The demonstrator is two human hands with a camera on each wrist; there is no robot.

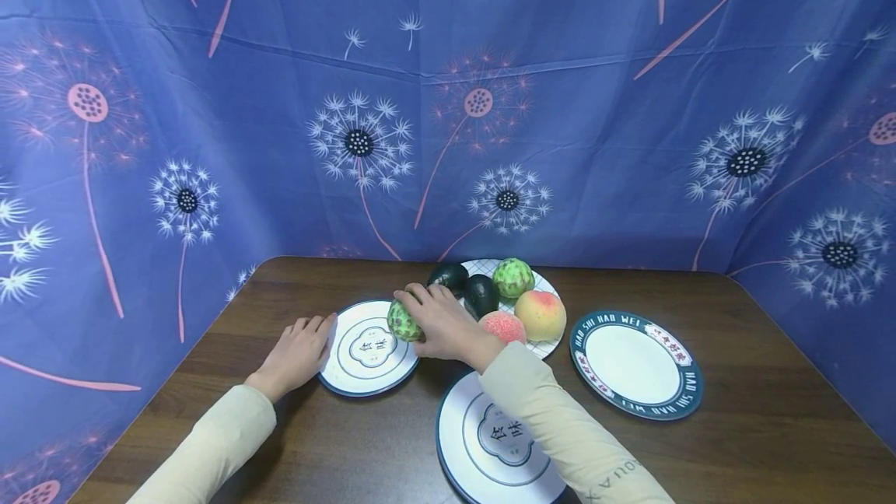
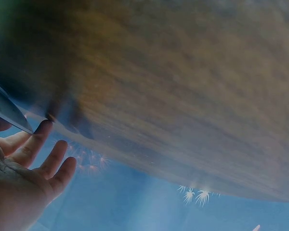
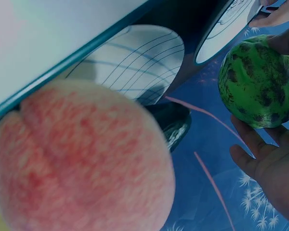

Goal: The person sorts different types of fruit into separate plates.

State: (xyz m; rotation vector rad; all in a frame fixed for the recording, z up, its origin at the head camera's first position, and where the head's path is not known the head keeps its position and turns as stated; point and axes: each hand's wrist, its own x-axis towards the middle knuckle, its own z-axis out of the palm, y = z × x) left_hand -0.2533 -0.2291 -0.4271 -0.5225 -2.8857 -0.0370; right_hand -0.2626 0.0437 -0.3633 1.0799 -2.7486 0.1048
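My right hand (image 1: pixel 448 321) grips a green custard apple (image 1: pixel 403 322) with dark blotches, over the right side of the left white plate (image 1: pixel 350 376). The right wrist view shows the custard apple (image 3: pixel 260 82) between thumb and fingers. My left hand (image 1: pixel 297 352) is at that plate's left rim, fingertips right at the edge. In the left wrist view the left hand (image 2: pixel 29 178) has loosely straight, spread fingers, and the plate's edge (image 2: pixel 9 110) overlaps the index fingertip. A pink peach (image 1: pixel 502 327) lies just beyond the right wrist.
A grid-patterned plate (image 1: pixel 549 348) holds dark avocados (image 1: pixel 481 295), another custard apple (image 1: pixel 513 278), the pink peach and a larger yellow-pink peach (image 1: pixel 540 315). A white plate (image 1: pixel 465 442) lies under the right forearm. A green-rimmed plate (image 1: pixel 633 364) sits at the right.
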